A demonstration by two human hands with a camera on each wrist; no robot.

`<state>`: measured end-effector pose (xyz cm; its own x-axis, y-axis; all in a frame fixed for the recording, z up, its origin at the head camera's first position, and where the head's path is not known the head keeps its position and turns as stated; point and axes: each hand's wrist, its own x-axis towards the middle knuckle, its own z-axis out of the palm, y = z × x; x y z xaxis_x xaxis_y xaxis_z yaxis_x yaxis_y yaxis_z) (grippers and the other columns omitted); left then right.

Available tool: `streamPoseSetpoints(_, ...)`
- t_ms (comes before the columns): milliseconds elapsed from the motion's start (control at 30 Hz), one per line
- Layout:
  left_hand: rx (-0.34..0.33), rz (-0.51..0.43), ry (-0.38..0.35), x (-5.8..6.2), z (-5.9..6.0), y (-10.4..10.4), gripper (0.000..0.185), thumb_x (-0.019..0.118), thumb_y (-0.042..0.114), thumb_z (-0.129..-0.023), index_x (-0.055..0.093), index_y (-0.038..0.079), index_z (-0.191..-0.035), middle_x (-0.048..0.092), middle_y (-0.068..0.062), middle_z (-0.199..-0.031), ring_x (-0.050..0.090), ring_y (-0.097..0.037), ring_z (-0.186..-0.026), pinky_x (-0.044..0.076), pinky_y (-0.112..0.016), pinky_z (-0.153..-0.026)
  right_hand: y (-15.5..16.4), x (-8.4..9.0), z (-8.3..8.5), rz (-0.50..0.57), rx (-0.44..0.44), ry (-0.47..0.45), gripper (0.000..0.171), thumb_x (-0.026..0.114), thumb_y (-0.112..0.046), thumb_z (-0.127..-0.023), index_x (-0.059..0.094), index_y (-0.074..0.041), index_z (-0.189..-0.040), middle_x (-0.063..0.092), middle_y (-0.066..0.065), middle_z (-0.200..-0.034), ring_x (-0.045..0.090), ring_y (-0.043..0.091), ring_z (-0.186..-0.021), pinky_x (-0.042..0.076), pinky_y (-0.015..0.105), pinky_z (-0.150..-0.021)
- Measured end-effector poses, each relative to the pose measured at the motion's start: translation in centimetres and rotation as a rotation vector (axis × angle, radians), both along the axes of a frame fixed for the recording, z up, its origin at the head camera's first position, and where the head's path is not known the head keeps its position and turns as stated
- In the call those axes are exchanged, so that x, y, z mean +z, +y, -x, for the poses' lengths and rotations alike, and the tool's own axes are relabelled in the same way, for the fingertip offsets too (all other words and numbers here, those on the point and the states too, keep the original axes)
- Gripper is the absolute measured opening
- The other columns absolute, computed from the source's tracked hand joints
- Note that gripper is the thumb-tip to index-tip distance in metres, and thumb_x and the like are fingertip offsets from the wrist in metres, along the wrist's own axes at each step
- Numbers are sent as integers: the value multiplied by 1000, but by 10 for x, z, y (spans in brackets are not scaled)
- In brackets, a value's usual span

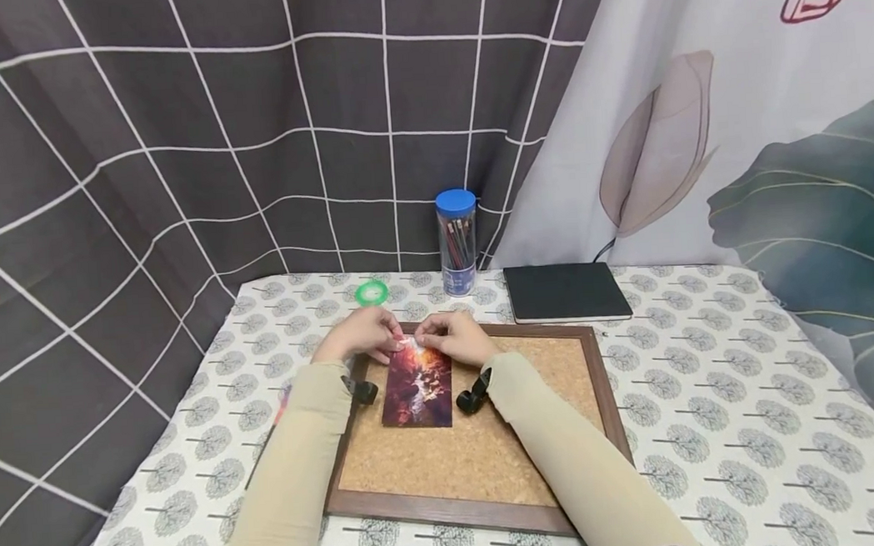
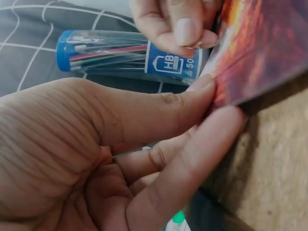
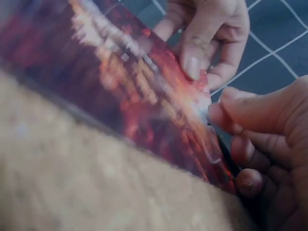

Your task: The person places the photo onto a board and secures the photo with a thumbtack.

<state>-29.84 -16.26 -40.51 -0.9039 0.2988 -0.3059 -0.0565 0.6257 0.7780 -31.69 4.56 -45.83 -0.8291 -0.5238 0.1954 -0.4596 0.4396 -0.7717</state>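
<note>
A picture card [image 1: 417,384] in dark red, orange and white is over the cork board [image 1: 494,470], near its top left. My left hand [image 1: 361,332] pinches the card's upper left corner between thumb and finger, plainly so in the left wrist view. My right hand [image 1: 459,337] is at the card's top edge. Its thumb and finger pinch a small shiny thing [image 2: 196,45], too small and blurred to name. In the right wrist view, those fingertips [image 3: 226,96] are right by the card's bright top edge.
The board has a brown wooden frame [image 1: 451,506] and lies on a tree-patterned tablecloth [image 1: 717,423]. Behind it are a green ring [image 1: 371,292], a blue-lidded tube of pencils [image 1: 457,242] and a black notebook [image 1: 566,292]. Curtains [image 1: 247,109] hang at the back.
</note>
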Motion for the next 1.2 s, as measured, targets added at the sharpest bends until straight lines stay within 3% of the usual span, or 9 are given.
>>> streamPoseSetpoints(167, -10, 51, 33, -4, 0, 1, 13, 72, 1, -79, 65, -1, -90, 62, -7, -76, 64, -16, -61, 61, -31, -61, 3, 1, -1, -44, 28, -4, 6, 69, -24, -89, 72, -19, -93, 72, -5, -84, 63, 7, -77, 51, 23, -74)
streamPoseSetpoints(333, -16, 85, 54, -4, 0, 1, 12, 72, 2, -79, 65, 2, -88, 60, -4, -73, 64, -14, -58, 61, -30, -59, 4, 1, 0, -91, 59, 54, 4, 68, -24, -90, 71, -21, -90, 71, -6, -87, 60, 5, -79, 49, 22, -74)
streamPoseSetpoints(667, -33, 104, 60, -2, -2, 2, 14, 72, 2, -79, 64, 0, -91, 60, -5, -74, 65, -15, -57, 60, -30, -59, 3, -1, 1, -107, 50, 87, 6, 67, -25, -90, 72, -22, -91, 73, -8, -89, 62, 5, -83, 50, 24, -79)
streamPoseSetpoints(1000, -49, 126, 64, 0, -1, 4, 13, 72, 4, -81, 64, 1, -91, 59, -6, -73, 65, -16, -56, 60, -30, -58, 4, 2, 2, -145, 108, 108, 6, 67, -24, -90, 72, -21, -89, 71, -4, -92, 62, 8, -89, 51, 28, -85)
streamPoseSetpoints(1200, -48, 123, 69, -2, -3, 4, 11, 71, 3, -81, 64, 1, -90, 59, -6, -73, 65, -16, -57, 60, -30, -57, 3, 3, -1, -177, 81, 101, 6, 68, -25, -89, 72, -20, -89, 70, -3, -92, 61, 10, -88, 50, 30, -85)
